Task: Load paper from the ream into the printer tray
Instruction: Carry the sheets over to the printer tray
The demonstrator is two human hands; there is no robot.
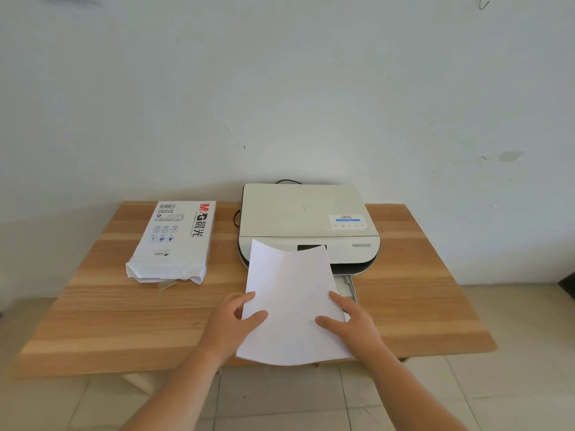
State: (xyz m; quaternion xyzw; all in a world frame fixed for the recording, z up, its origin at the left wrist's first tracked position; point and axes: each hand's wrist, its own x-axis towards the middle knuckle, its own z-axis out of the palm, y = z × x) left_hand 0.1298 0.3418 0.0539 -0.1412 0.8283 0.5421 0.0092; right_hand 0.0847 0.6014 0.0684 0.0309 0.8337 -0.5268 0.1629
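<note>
A thin stack of white paper is held in front of the white printer, its far edge curling up over the printer's front. My left hand grips the stack's left edge, thumb on top. My right hand grips the right edge the same way. The pulled-out printer tray shows only as a grey corner to the right of the paper; the rest is hidden beneath the sheets. The opened ream wrapper, white with red and black print, lies flat on the table to the left of the printer.
The wooden table stands against a pale wall. A black cable runs behind the printer's left side. The table's near edge lies just under my wrists, with tiled floor below.
</note>
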